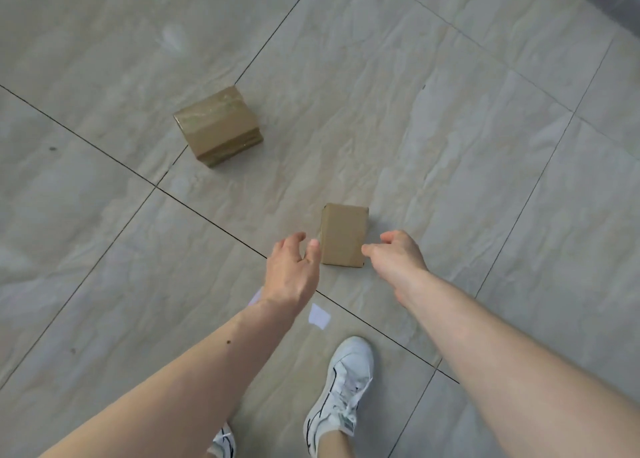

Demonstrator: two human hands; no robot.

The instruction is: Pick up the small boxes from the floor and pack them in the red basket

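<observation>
Two brown cardboard boxes lie on the tiled floor. The nearer, smaller box sits just ahead of me, between my two hands. My left hand is at its left side, fingers apart, the thumb close to the box's edge. My right hand is at its right side, fingers curled and apart, holding nothing. Whether either hand touches the box is unclear. A larger taped box rests farther off to the left. The red basket is not in view.
Beige marbled floor tiles with dark grout lines fill the view. My white sneaker stands below the small box, with the other shoe at the bottom edge. A small white patch shows on the floor by my left wrist.
</observation>
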